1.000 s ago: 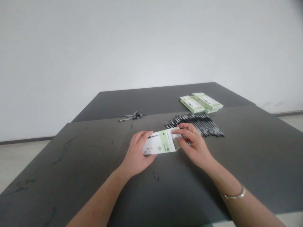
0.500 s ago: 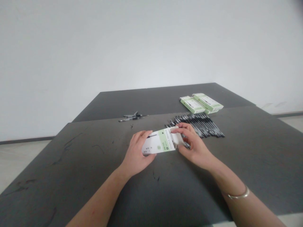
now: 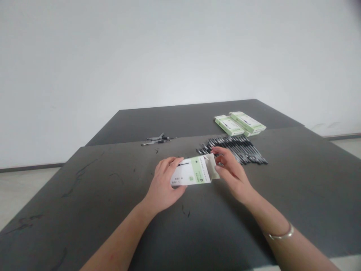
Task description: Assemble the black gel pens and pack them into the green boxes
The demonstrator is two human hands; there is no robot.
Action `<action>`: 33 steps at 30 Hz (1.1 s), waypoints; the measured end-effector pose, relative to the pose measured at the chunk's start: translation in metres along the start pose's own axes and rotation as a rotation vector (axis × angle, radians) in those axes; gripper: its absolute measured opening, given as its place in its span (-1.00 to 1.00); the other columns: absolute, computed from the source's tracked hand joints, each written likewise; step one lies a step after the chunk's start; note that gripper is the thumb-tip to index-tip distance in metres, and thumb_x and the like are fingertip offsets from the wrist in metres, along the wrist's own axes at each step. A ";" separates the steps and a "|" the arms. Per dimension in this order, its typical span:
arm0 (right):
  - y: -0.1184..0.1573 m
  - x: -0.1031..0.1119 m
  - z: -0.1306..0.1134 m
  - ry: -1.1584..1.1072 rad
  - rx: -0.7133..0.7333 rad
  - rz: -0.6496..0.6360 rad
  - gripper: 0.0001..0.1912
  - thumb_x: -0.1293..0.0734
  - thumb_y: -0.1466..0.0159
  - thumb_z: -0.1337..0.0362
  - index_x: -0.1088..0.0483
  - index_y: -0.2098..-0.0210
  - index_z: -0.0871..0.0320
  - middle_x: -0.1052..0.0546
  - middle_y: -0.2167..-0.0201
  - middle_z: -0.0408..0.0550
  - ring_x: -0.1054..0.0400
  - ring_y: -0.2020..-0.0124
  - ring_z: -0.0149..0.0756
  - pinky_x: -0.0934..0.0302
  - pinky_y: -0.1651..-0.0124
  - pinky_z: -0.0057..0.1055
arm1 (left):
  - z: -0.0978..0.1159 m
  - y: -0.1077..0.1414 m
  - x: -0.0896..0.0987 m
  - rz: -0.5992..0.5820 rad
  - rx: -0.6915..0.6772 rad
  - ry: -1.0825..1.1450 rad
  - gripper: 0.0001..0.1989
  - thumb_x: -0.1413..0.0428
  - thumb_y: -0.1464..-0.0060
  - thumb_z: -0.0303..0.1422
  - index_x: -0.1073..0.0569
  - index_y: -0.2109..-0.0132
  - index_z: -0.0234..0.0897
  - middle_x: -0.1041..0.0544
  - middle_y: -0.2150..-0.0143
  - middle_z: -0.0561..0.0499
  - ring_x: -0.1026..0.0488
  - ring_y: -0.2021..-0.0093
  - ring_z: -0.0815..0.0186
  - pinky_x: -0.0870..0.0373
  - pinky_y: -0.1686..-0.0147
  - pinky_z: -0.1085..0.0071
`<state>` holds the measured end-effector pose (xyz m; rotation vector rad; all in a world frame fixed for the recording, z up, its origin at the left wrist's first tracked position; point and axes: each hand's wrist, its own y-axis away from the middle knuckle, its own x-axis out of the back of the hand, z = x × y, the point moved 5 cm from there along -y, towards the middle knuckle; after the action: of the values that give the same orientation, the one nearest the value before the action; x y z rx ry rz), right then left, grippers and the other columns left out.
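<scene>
A white and green pen box point(image 3: 193, 171) with a printed pen picture is held a little above the dark table by my left hand point(image 3: 164, 180). The fingers grip its far edge and the thumb its near edge. At its right end a plain flap point(image 3: 212, 165) stands out. Just beside the flap is my right hand point(image 3: 232, 171), its thumb and fingers apart and slightly curled; whether the fingertips touch the flap is hard to tell. Behind the right hand lies a row of many black pens point(image 3: 238, 146) with clear barrels, partly hidden by the fingers.
Several similar pen boxes point(image 3: 239, 122) lie stacked at the back right. A few loose pens point(image 3: 160, 140) rest near the seam between the two dark tables point(image 3: 98, 180). A pale wall point(image 3: 180, 56) stands behind the tables.
My right hand's fingers have drawn back from the box's end, and the flap now shows more fully. The box has shifted slightly right and nearer, still in my left hand.
</scene>
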<state>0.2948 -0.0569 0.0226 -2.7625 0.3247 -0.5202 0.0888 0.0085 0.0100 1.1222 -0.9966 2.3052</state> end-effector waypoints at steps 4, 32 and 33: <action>-0.002 0.002 0.003 0.083 -0.011 0.028 -0.65 -0.09 -0.40 0.19 -0.36 -0.07 0.09 -0.42 0.04 0.02 -0.33 0.10 -0.20 -0.26 0.11 -0.30 | 0.000 0.000 0.000 -0.007 0.013 -0.005 -0.31 -0.16 0.05 -0.44 -0.15 -0.24 -0.11 -0.24 -0.17 -0.14 -0.21 -0.18 0.04 -0.21 -0.15 0.03; -0.001 -0.019 -0.007 0.270 0.051 -0.136 -0.67 -0.03 -0.44 0.23 -0.34 -0.01 0.16 -0.52 0.23 0.03 -0.40 0.26 -0.21 -0.27 0.16 -0.29 | 0.002 0.001 -0.003 0.018 -0.037 -0.040 -0.30 -0.16 0.08 -0.47 -0.18 -0.23 -0.11 -0.28 -0.14 -0.13 -0.22 -0.16 0.04 -0.17 -0.17 0.03; -0.001 -0.019 -0.006 0.275 0.053 -0.137 -0.66 -0.03 -0.43 0.23 -0.33 -0.04 0.16 -0.53 0.19 0.05 -0.41 0.22 -0.19 -0.28 0.12 -0.28 | 0.002 0.001 -0.003 0.019 -0.040 -0.043 -0.30 -0.16 0.08 -0.47 -0.18 -0.23 -0.12 -0.28 -0.14 -0.13 -0.22 -0.16 0.04 -0.16 -0.17 0.03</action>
<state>0.2751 -0.0525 0.0223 -2.6749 0.1800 -0.9341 0.0912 0.0065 0.0078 1.1563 -1.0684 2.2746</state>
